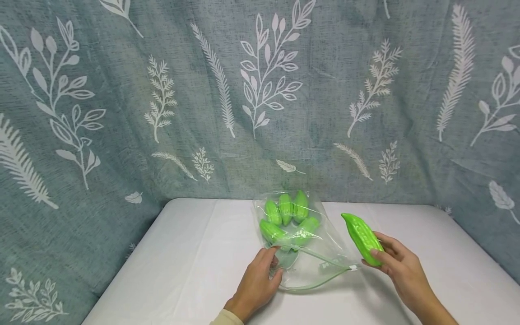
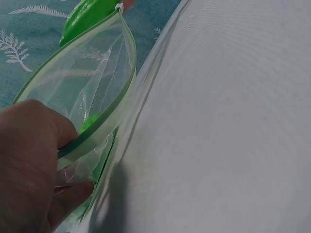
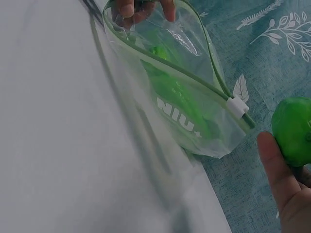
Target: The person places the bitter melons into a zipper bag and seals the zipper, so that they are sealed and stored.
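My right hand point(image 1: 408, 273) holds a bright green, bumpy bitter melon point(image 1: 361, 237) above the table, to the right of a clear zip bag point(image 1: 335, 239). Its pointed tip leans up and to the left. With its thumb and fingers, my left hand point(image 1: 257, 280) grips the green-edged rim of the bag and the mouth gapes. Several more green bitter melons point(image 1: 286, 208) lie inside, toward the bag's far end. In the right wrist view the held bitter melon point(image 3: 294, 128) is apart from the white slider point(image 3: 237, 107) at the mouth's corner.
A white-covered table point(image 1: 183, 262) lies under the bag. Behind it and along the sides hangs a blue-green cloth point(image 1: 317, 158) with white leaf prints. White lettering point(image 3: 177, 114) marks the bag's side.
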Tool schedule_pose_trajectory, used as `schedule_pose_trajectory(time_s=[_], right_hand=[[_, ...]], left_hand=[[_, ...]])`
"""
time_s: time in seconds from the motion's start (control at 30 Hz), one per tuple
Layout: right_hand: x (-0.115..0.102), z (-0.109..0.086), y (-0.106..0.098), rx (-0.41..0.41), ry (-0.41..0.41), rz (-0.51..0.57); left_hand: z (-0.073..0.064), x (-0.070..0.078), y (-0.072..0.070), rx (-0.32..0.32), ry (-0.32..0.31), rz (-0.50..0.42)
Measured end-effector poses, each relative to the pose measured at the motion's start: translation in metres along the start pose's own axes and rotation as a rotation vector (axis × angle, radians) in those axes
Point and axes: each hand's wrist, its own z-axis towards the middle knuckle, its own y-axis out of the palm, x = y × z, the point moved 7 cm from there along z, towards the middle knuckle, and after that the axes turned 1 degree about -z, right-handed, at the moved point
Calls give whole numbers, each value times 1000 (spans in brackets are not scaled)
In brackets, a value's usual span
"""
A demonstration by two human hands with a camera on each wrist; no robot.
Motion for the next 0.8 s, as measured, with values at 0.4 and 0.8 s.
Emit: schedule_pose_trajectory(time_s=[0.4,0.8], right_hand=[[-12,-5,13,-72,-57,14],[-15,-7,23,-148,-77,29]], left_hand=[[1,-1,3,-21,-25,1],[1,-2,4,-22,-16,-1]])
